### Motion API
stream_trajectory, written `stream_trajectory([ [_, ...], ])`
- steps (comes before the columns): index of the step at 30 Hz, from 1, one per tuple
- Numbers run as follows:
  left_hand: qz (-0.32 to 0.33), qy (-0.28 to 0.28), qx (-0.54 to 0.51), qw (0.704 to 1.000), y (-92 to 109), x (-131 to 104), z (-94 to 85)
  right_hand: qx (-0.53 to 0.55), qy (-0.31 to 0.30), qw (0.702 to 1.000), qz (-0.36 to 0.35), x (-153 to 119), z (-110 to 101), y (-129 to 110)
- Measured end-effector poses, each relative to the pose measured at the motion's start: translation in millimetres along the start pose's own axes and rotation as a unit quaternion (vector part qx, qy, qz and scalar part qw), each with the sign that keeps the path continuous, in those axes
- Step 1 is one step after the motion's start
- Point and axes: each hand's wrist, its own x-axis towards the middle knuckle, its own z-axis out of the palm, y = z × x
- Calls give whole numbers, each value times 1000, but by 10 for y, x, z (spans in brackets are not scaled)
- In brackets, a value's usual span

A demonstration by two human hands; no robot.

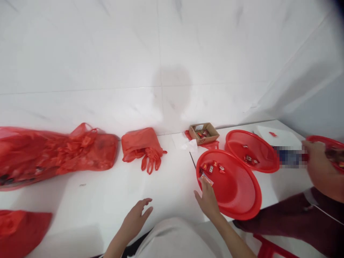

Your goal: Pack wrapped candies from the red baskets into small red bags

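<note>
My left hand point(135, 216) hovers over the white table at its front edge, thumb and fingers apart, nothing in it. Over the left rim of the nearer red plastic basket point(238, 195) reaches my right hand point(208, 200), its thumb spread from the fingers. Its fingertips are at a small pale wrapped packet point(209, 180); whether they touch it cannot be made out. Several small red wrapped pieces point(211, 168) lie in that basket, near its back left side. A second red basket point(236, 139), overlapping behind it on the right, holds a few more small wrapped pieces point(248, 158).
Against the wall stands a small cardboard box point(212, 137) with wrapped pieces inside. A folded stack of red plastic bags point(141, 141) lies mid-table; filled red bags point(88, 150) extend left. At right, another person's arm point(322, 172) is beside a third red basket point(317, 139).
</note>
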Motion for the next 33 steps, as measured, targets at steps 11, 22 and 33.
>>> stream_trajectory([
  [11, -21, 17, -51, 998, 43, 20, 176, -1, -340, 931, -131, 800, 863, -1296],
  [22, -59, 45, -113, 991, -502, 263, 199, 123, -243, 955, -119, 1461, 1465, -1579],
  [33, -148, 148, -373, 904, -314, 1200, 77, 180, -232, 954, -63, 1449, 1435, -1435],
])
